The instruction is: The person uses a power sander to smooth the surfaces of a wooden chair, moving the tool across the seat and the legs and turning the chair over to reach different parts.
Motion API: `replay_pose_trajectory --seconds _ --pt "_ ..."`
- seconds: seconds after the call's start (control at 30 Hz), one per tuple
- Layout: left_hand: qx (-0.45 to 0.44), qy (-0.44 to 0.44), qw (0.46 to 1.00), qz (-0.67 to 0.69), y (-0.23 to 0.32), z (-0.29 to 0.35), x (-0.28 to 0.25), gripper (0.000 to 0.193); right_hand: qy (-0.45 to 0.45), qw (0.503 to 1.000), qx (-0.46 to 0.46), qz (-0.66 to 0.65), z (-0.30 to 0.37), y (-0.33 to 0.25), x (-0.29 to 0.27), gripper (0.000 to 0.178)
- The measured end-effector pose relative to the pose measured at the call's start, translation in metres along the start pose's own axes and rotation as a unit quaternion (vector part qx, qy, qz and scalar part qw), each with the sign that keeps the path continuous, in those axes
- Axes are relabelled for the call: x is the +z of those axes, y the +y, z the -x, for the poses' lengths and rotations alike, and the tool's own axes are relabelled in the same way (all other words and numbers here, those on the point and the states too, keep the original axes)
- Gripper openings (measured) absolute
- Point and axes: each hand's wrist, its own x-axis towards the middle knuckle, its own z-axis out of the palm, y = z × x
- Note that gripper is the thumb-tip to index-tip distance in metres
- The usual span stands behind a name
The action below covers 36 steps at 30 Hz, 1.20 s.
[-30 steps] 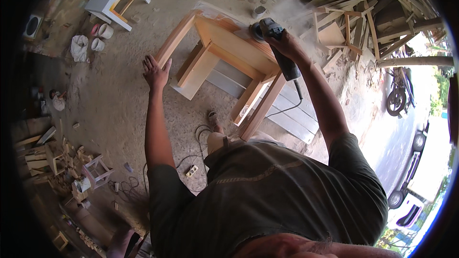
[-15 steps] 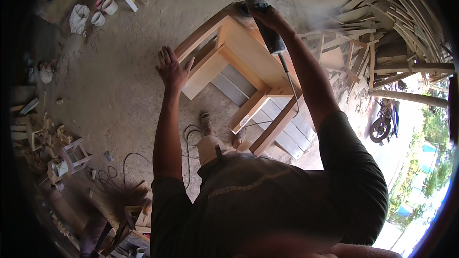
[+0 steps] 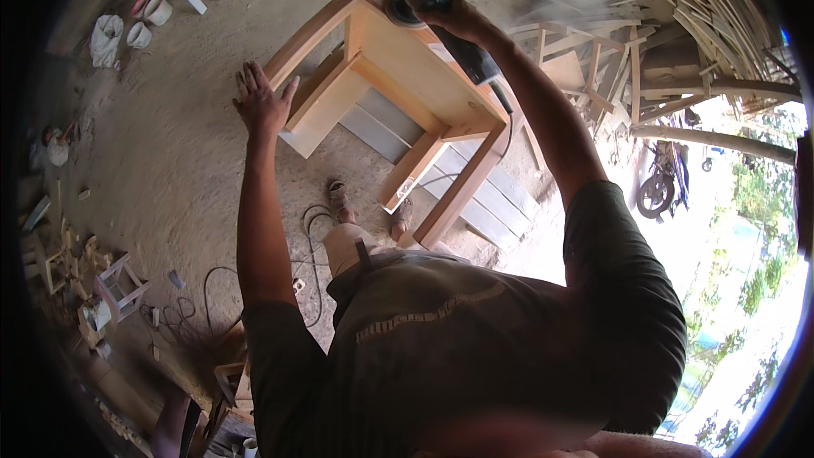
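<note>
Since half a second ago, the sanding tool (image 3: 465, 58) has slid a little way from the top corner of the wooden frame (image 3: 415, 68), along its far side toward 4 o'clock, while the left hand has stayed by the same beam (image 3: 312, 41). The frame sits tipped at 12 o'clock in the view, in front of the person, with grey boards (image 3: 487, 191) showing beneath it. The right hand (image 3: 462, 19) is curled tight around the tool, and the round disc (image 3: 400, 12) is at the far edge, at the frame's 12 o'clock. The left hand (image 3: 264, 108) has its fingers spread wide at the frame's 9 o'clock; it seems to rest on the end of the beam to keep things still. Pale dust hangs in the air around 1 o'clock, near the pile of wood (image 3: 721, 17) at 2 o'clock. The step in hand looks like rubbing the far side smooth. The next move likely calls for keeping the disc flat, pushing gently and evenly, and holding the frame steady so it won't wobble.
</note>
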Motion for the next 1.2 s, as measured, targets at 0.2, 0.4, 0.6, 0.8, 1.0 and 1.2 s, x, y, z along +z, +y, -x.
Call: replay_pose_trajectory --seconds 0.2,0.4,0.6,0.8,1.0,1.2 --pt "0.000 -0.007 1.000 0.000 0.003 0.000 -0.002 0.110 0.055 0.995 0.078 -0.005 0.135 0.062 -0.024 0.078" --pt "0.004 -0.005 1.000 0.025 0.001 -0.001 0.002 0.112 0.098 0.981 0.166 -0.016 0.269 0.126 -0.034 0.082" --pt "-0.008 -0.024 1.000 0.006 0.010 0.002 -0.009 0.114 0.127 0.970 0.200 -0.057 0.321 0.145 -0.022 0.083" --pt "-0.001 -0.017 1.000 0.017 0.004 -0.001 -0.005 0.113 0.105 0.985 0.112 -0.083 0.254 0.098 -0.008 0.081" --pt "0.006 0.009 1.000 0.028 0.005 0.002 -0.004 0.111 0.072 0.991 0.095 -0.054 0.147 0.053 -0.004 0.066" --pt "0.003 0.023 1.000 -0.004 0.005 0.003 -0.005 0.113 0.048 0.997 0.025 -0.052 0.042 0.007 0.016 0.071"
